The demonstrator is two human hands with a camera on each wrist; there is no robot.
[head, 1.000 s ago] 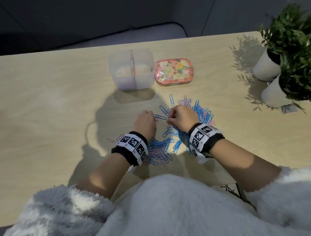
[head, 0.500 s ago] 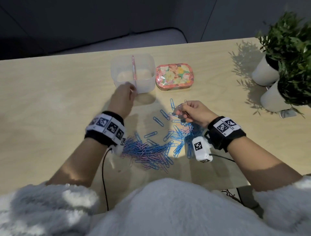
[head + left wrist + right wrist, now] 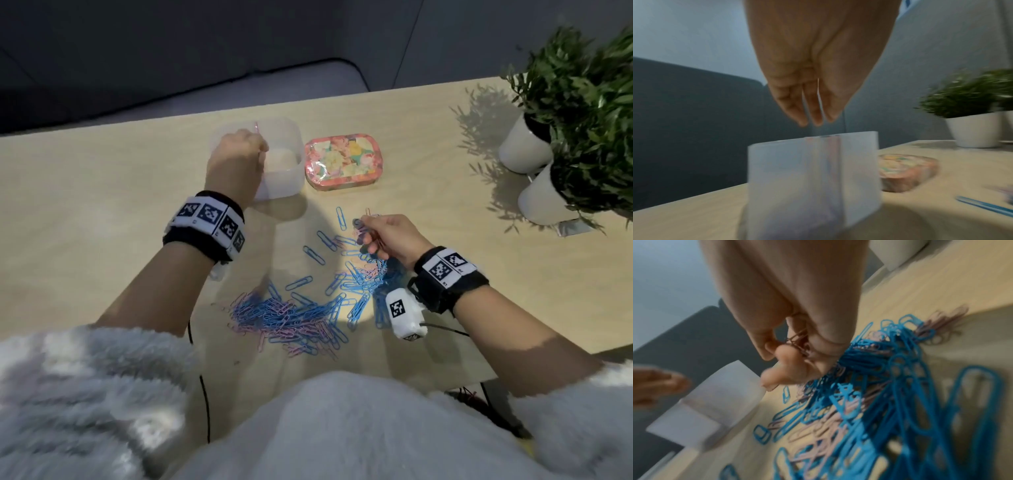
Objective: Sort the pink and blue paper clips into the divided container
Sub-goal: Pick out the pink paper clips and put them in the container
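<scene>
The right wrist view shows the right hand (image 3: 797, 331) pinching pink clips (image 3: 797, 339), unclear from the head. The left hand (image 3: 813, 78), fingers straight, releasing, has moved over the container (image 3: 284, 161) beside the tin (image 3: 342, 161). The pile (image 3: 301, 315) lies nearer, bare table (image 3: 85, 205) leftward.

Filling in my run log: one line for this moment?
left hand: open over divided container | right hand: pinching pink clips | clip pile: unsorted on table
</scene>
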